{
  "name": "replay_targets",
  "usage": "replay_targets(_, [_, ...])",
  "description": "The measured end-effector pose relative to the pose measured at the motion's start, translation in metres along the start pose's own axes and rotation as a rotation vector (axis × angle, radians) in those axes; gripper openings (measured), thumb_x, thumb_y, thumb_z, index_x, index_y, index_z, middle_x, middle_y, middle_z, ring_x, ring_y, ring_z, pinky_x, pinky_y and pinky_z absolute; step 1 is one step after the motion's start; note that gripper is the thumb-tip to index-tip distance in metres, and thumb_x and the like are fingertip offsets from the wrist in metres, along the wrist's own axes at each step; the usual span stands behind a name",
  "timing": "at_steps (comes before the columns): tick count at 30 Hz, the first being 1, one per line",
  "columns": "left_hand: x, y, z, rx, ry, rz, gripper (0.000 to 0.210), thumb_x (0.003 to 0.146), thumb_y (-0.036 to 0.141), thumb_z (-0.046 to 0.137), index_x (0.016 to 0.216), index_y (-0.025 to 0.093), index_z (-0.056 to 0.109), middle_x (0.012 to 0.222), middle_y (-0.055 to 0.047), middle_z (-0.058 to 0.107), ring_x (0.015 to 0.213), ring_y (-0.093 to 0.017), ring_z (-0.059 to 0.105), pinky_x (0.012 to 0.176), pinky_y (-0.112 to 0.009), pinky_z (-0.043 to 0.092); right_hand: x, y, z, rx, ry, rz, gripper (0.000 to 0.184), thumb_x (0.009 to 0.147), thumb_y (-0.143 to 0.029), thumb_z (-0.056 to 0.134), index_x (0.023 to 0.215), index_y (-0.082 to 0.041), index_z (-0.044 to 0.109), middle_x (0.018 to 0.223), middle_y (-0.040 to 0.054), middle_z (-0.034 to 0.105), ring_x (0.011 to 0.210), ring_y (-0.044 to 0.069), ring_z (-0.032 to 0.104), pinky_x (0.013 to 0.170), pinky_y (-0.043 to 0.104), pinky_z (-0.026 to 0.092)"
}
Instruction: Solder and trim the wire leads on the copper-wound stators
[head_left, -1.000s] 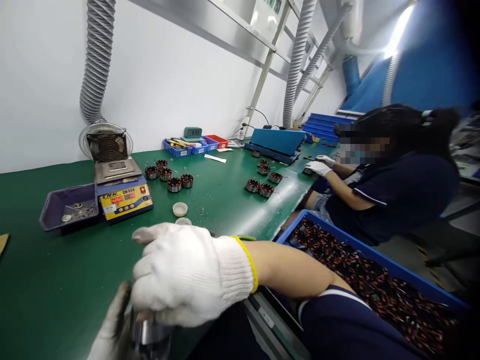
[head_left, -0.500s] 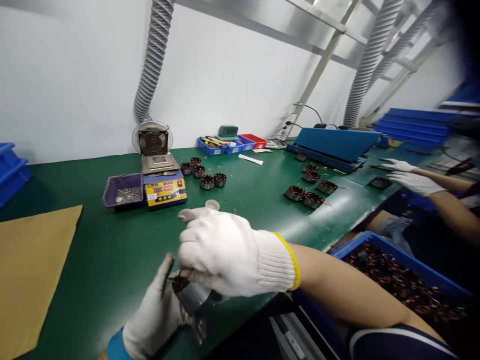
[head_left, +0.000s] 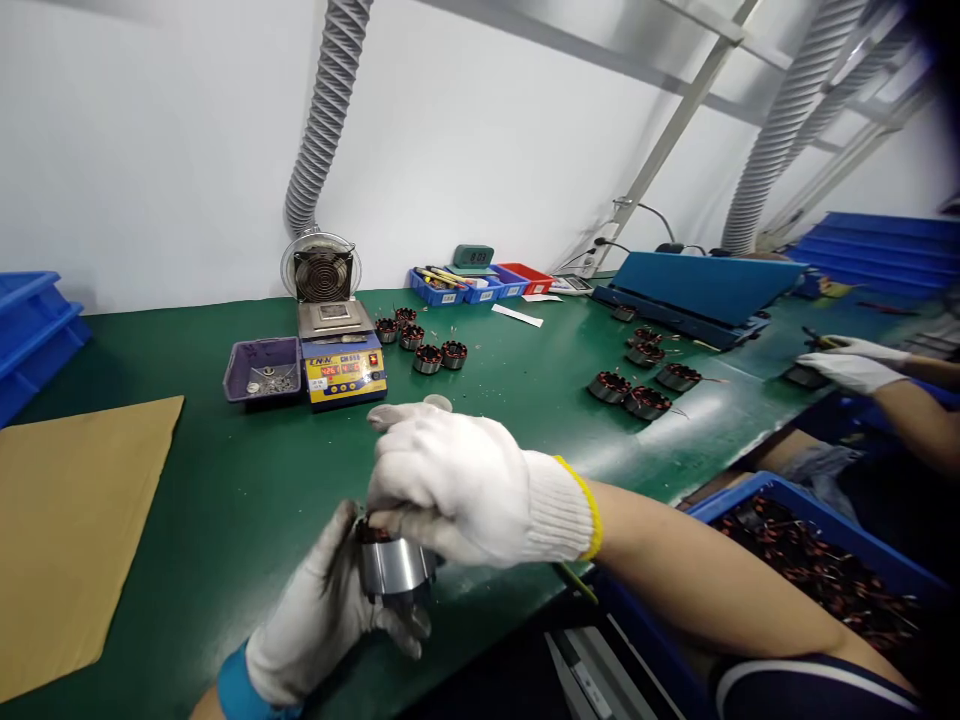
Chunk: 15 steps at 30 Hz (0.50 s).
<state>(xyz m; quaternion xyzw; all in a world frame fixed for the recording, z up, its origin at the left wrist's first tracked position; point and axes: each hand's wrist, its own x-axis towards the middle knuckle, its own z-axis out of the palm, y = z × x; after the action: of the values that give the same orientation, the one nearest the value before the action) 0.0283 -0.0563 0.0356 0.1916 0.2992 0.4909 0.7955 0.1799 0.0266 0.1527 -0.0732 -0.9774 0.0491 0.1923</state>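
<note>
My left hand (head_left: 319, 610), in a white glove, grips a motor stator (head_left: 396, 568) from the left and below. The stator has a shiny steel ring and dark reddish windings at its top. Over it is my right hand (head_left: 461, 485), gloved in white with a yellow cuff edge. Its fingers are bent and pinched together at the stator's upper rim. What lies between these fingertips, if anything, is hidden. Beyond my hands several stators (head_left: 428, 359) stand on the green bench near a yellow soldering pot (head_left: 346, 375) with a lit display.
Left of the pot sits a purple tray (head_left: 262, 372) of small metal bits. A brown cardboard sheet (head_left: 82, 530) lies at left. More stators (head_left: 646, 402) stand at right, near a co-worker's gloved hands (head_left: 855, 372). A blue crate (head_left: 825, 540) of wound parts stands below the bench edge.
The stator has turned in my left hand, so its steel side now faces me and it stands more upright. My right hand stays at its top. The whole view has shifted slightly.
</note>
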Motion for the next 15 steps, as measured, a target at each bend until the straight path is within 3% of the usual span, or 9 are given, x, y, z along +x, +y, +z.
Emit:
replay_targets(2, [-0.003,0.0,0.006,0.093,0.075,0.125,0.045,0.077,0.053,0.07,0.105,0.018,0.066,0.094,-0.01,0.07,0.077,-0.027,0.069,0.065,-0.038,0.058,-0.011,0.004,0.009,0.108,0.123,0.109,0.013,0.089,-0.022,0.058,0.079,-0.015,0.062,0.074,0.0006,0.062,0.073,0.015,0.058,0.102,0.038,0.04])
replay_targets(5, [-0.001,0.002,0.011,0.222,0.433,0.509,0.06,0.047,0.033,0.093,0.098,0.023,0.063,0.104,-0.002,0.065,0.092,-0.022,0.065,0.077,-0.028,0.055,-0.029,0.01,0.029,0.278,0.259,0.344,0.009,0.086,-0.022,0.06,0.078,-0.018,0.061,0.075,-0.0006,0.062,0.072,0.014,0.057,0.095,0.039,0.045])
replay_targets(7, [0.003,0.001,0.011,0.336,0.597,0.697,0.066,0.039,0.018,0.095,0.096,0.026,0.062,0.103,0.003,0.063,0.094,-0.017,0.062,0.083,-0.02,0.051,-0.039,0.017,0.046,0.446,0.335,0.548,0.01,0.085,-0.024,0.06,0.076,-0.018,0.06,0.073,-0.0008,0.061,0.071,0.014,0.057,0.087,0.038,0.049])
replay_targets(9, [0.004,-0.002,0.008,0.397,0.633,0.761,0.067,0.042,0.014,0.092,0.099,0.029,0.06,0.103,0.006,0.063,0.093,-0.015,0.062,0.085,-0.021,0.051,-0.048,0.025,0.061,0.726,0.526,0.734,0.018,0.083,-0.032,0.061,0.072,-0.018,0.056,0.065,-0.0024,0.056,0.064,0.013,0.056,0.08,0.036,0.051])
replay_targets(12, [0.004,-0.006,0.002,0.388,0.571,0.735,0.066,0.047,0.015,0.091,0.102,0.031,0.059,0.102,0.006,0.064,0.089,-0.019,0.064,0.079,-0.028,0.056,-0.057,0.033,0.08,1.133,0.919,0.866,0.035,0.077,-0.046,0.067,0.066,-0.019,0.047,0.057,-0.0062,0.046,0.055,0.01,0.052,0.073,0.033,0.052])
replay_targets(13, [0.005,-0.007,0.0,0.398,0.565,0.733,0.066,0.046,0.014,0.091,0.101,0.031,0.059,0.102,0.006,0.064,0.087,-0.019,0.064,0.077,-0.028,0.056,-0.06,0.033,0.086,1.189,0.959,0.891,0.037,0.075,-0.048,0.069,0.067,-0.019,0.047,0.057,-0.006,0.046,0.054,0.01,0.051,0.069,0.031,0.052])
replay_targets(15, [0.006,-0.009,-0.005,0.429,0.578,0.723,0.072,0.044,0.008,0.091,0.104,0.03,0.058,0.105,0.006,0.063,0.088,-0.017,0.064,0.078,-0.024,0.055,-0.061,0.025,0.098,1.189,0.854,0.916,0.033,0.073,-0.046,0.071,0.074,-0.017,0.055,0.065,-0.0025,0.055,0.057,0.01,0.052,0.062,0.027,0.049])
